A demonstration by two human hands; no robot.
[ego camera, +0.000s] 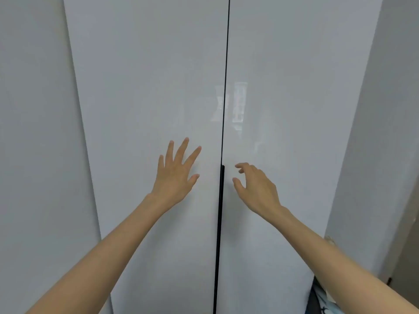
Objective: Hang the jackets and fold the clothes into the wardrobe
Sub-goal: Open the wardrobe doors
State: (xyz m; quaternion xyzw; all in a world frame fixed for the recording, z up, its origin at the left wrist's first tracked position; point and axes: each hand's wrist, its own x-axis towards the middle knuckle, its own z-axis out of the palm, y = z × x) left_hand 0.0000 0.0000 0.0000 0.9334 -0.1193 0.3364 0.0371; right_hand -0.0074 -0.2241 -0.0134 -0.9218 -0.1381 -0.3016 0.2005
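Nearest, two bare forearms are raised from 7 and 5 o'clock toward the middle of the view. At the 5 o'clock edge, a patch of pale patterned fabric (322, 300) is seen low beside the wardrobe.

The left hand (175, 175) is held at 8 o'clock of centre with fingers straight and spread, and nothing is grasped. Whether its palm rests on the left door (147, 87) or hovers just before it cannot be told from this angle. The right hand (256, 186), at 4 o'clock, is loosely curled around nothing, its fingertips just beside the black edge pull (221, 200) but apart from it.

The wardrobe is directly ahead and fills the view. Both doors are closed, and the right door (283, 87) meets the left one at a thin dark seam (226, 64).

The doors are judged to be stiff, flat panels with a glossy face, as a window reflection (238, 103) is carried on them. Such a face would be slippery and offers no purchase. Hold is best taken at the edge pull, where fingertips can be hooked behind the door's free edge. A light swing is expected, with hinges presumed at the outer edges.

The long axis of each door and of the pull runs from 12 to 6 o'clock. The faces are turned toward the person.
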